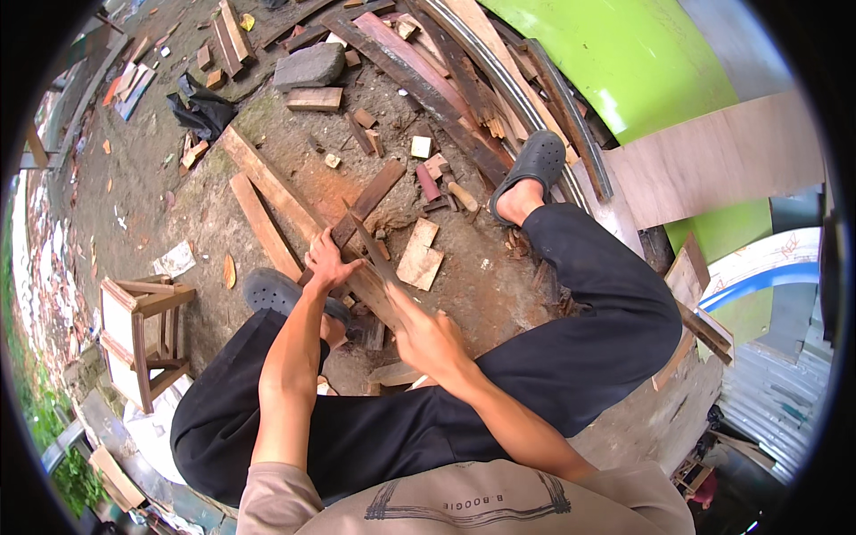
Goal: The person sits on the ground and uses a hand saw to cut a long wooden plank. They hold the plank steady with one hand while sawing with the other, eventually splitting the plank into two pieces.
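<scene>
A long wooden plank (276,189) slants from the far left toward my lap, between my feet. My left hand (328,260) grips it near the middle, thumb stretched toward the right. Just beyond my fingers, a shorter dark wood piece (379,189) lies crosswise against the plank. My right hand (432,341) is closed around the near end of a handsaw (373,247), its narrow tip pointing away from me; the handle is hidden in my fist. The saw lies along or over the plank's right side; its teeth cannot be made out.
Wood offcuts (419,255) and a second board (265,227) lie on the ground around the plank. A grey stone block (308,67) sits farther off. Long timbers (428,85) and green sheets (624,62) fill the far right. A small wooden frame (147,334) stands left.
</scene>
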The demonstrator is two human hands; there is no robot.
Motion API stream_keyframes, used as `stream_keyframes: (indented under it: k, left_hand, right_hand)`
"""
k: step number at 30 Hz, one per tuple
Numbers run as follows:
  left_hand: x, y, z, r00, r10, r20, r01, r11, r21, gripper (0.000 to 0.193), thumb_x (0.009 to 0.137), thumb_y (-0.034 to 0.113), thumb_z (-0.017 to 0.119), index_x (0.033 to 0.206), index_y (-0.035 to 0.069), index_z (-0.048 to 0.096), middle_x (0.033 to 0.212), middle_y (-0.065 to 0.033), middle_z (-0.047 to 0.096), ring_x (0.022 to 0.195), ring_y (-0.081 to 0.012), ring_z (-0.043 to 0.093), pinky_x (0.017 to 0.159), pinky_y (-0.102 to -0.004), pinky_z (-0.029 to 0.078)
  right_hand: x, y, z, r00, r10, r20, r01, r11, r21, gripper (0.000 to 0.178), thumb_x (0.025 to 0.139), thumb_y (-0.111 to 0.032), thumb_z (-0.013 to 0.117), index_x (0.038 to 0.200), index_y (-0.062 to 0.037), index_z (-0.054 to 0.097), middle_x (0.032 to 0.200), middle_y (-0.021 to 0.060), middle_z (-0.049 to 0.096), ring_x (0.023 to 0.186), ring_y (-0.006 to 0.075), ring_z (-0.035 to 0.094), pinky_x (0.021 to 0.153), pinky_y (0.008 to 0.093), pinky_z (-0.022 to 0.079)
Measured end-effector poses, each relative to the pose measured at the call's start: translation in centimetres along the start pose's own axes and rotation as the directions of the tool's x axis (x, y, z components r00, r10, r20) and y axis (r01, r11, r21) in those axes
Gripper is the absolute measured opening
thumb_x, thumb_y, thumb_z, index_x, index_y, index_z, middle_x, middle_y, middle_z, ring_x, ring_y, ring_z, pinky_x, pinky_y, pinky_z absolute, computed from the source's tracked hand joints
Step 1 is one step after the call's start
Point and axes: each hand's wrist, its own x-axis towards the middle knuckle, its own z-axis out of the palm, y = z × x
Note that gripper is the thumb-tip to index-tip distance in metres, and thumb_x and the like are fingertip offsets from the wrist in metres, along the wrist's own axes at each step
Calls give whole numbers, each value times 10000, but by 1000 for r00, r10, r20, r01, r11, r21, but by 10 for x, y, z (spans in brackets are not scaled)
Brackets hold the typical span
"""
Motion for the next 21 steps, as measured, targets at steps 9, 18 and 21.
stream_keyframes:
  k: [9, 18, 21]
  left_hand:
    - [-3, -4, 2, 999, -32, 36, 32, 999, 24, 1220, 671, 537, 861, 1560, 86, 157, 1573, -240, 209, 1506, -414, 127, 1186, -620, 93]
    - [5, -2, 12, 999, 18, -27, -19, 1000, -17, 1230, 641, 521, 872, 1550, 75, 173, 1569, -248, 216, 1505, -422, 127, 1180, -627, 87]
    - [-5, -12, 6, 1000, 4, 1, -4, 1000, -10, 1207, 659, 523, 863, 1552, 99, 171, 1575, -249, 208, 1512, -420, 114, 1182, -629, 82]
  right_hand:
    - [33, -5, -8, 992, 61, 106, -70, 995, 77, 660, 819, -129, 575, 1473, -140, 491, 780, 250, 693, 699, 421, 695, 693, 487, 554]
    - [107, 9, 33, 994, 74, 83, -72, 997, -28, 667, 823, -115, 577, 1483, -109, 487, 608, 183, 634, 480, 298, 598, 548, 437, 525]
    - [44, -1, 9, 998, -16, 58, 10, 994, 105, 653, 822, -71, 551, 1471, -105, 496, 1021, 237, 725, 759, 354, 729, 707, 415, 578]
